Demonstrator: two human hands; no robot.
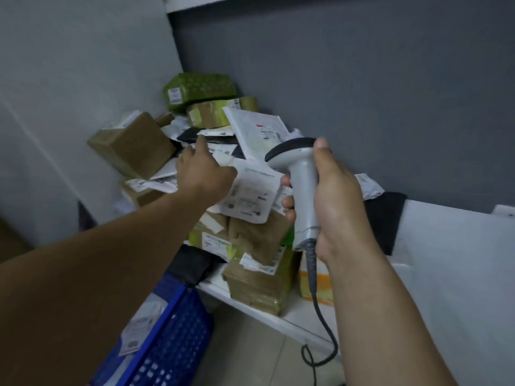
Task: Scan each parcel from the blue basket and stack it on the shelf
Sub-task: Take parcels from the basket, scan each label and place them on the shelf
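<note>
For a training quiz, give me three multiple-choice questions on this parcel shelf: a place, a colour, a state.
1. Where is the blue basket? A on a chair; B lower left, beside the shelf; C on a trolley.
2. The topmost parcel is: A red; B green; C black.
3. The right hand: A hangs empty; B holds a box; C grips the barcode scanner.
B, it sits low beside the shelf edge; B, green wrap on top; C, fingers curl round its handle.
</note>
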